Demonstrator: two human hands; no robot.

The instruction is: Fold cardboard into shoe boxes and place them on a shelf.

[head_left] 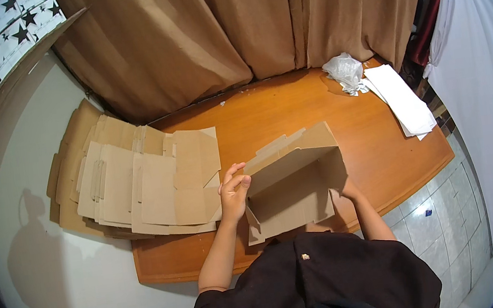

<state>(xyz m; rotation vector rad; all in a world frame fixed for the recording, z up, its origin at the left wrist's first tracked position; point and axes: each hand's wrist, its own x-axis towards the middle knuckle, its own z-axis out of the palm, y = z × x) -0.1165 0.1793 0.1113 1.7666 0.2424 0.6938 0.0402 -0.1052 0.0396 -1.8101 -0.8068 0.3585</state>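
A partly folded brown cardboard box (pixel 290 201) is tilted in front of my body above the near part of the wooden table, its open side facing me. Flaps stand out along its upper and lower edges. At the box's left side is my left hand (pixel 235 194), thumb and fingers bent and closed against the cardboard. My right hand (pixel 347 189) grips the right wall; its fingers are mostly hidden behind the cardboard.
Stacked flat cardboard box blanks (pixel 157 187) lie at the left of the wooden table (pixel 277 106), against the wall. A crumpled clear plastic bag (pixel 345 72) and white paper sheets (pixel 401 99) lie at the far right. A brown curtain (pixel 181 38) hangs behind the table.
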